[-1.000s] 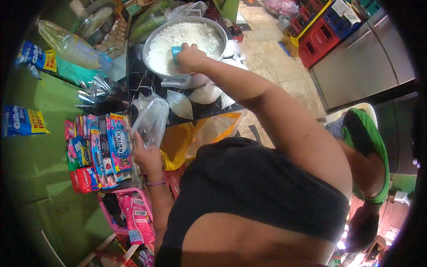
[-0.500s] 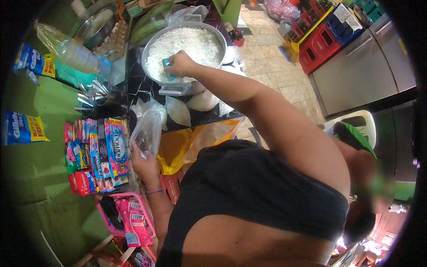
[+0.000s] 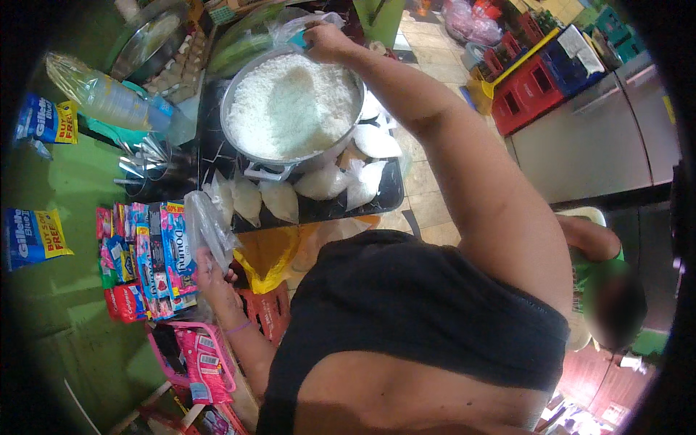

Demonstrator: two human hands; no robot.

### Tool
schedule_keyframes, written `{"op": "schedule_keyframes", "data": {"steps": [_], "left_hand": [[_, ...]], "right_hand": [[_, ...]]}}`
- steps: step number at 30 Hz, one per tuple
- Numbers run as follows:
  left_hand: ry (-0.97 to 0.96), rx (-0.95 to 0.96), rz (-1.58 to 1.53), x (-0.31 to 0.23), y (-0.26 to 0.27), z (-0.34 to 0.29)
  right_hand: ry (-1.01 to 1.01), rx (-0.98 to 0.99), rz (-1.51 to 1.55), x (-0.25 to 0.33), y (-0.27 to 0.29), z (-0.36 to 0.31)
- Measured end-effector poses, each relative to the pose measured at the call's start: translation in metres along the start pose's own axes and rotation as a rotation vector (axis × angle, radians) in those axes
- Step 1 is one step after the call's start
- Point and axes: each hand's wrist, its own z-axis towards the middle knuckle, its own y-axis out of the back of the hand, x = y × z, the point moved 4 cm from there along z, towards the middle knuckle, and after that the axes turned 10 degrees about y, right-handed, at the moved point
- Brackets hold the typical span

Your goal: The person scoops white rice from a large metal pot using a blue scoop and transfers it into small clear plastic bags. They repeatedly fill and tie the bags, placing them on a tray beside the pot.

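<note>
At the far rim of a large metal pot (image 3: pixel 255 168), my right hand (image 3: pixel 326 43) is closed around a small teal scoop (image 3: pixel 299 38), only partly visible. White powder (image 3: pixel 250 98) nearly fills the pot, with a pale greenish hollow or smear down its middle. Lower left, my left hand (image 3: pixel 220 288) pinches a clear plastic bag (image 3: pixel 209 223), which stands up from the fingers and looks unfilled. Several tied bags of white powder (image 3: pixel 322 181) lie along the pot's near and right sides on the dark table (image 3: pixel 308 215).
Detergent and softener sachets (image 3: pixel 156 250) hang beside my left hand, above a pink basket (image 3: pixel 230 362). Cutlery (image 3: pixel 145 159), plastic cups (image 3: pixel 101 87) and an egg tray (image 3: pixel 181 69) sit left of the pot. A yellow bag (image 3: pixel 268 261) hangs below the table edge. Another person (image 3: pixel 602 246) is at right.
My right hand and the scoop have moved from inside the pot up to its far rim. A hollow now shows in the powder. My left hand still holds the bag.
</note>
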Motion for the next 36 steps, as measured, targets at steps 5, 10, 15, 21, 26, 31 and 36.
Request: {"op": "schedule_keyframes", "data": {"steps": [5, 10, 15, 21, 26, 31, 36], "left_hand": [[-0.093, -0.130, 0.107, 0.017, 0.007, 0.008], [-0.160, -0.196, 0.272, 0.021, -0.002, 0.004], [-0.129, -0.196, 0.302, 0.018, -0.017, -0.005], [-0.148, -0.189, 0.213, 0.027, -0.008, -0.005], [-0.107, -0.184, 0.224, 0.021, -0.007, -0.007], [-0.129, -0.161, 0.265, 0.023, 0.006, -0.002], [-0.124, -0.146, 0.320, 0.023, 0.012, 0.000]], "right_hand": [[0.052, 0.153, 0.020, -0.006, -0.006, 0.018], [0.251, 0.171, 0.021, -0.002, -0.030, 0.036], [0.483, 0.188, -0.032, -0.010, -0.060, 0.047], [0.201, 0.457, 0.079, -0.002, -0.051, 0.050], [0.249, 0.443, 0.058, -0.005, -0.051, 0.040], [0.227, 0.557, 0.141, 0.008, -0.055, 0.020], [0.234, 0.523, 0.293, 0.023, -0.053, -0.002]]}}
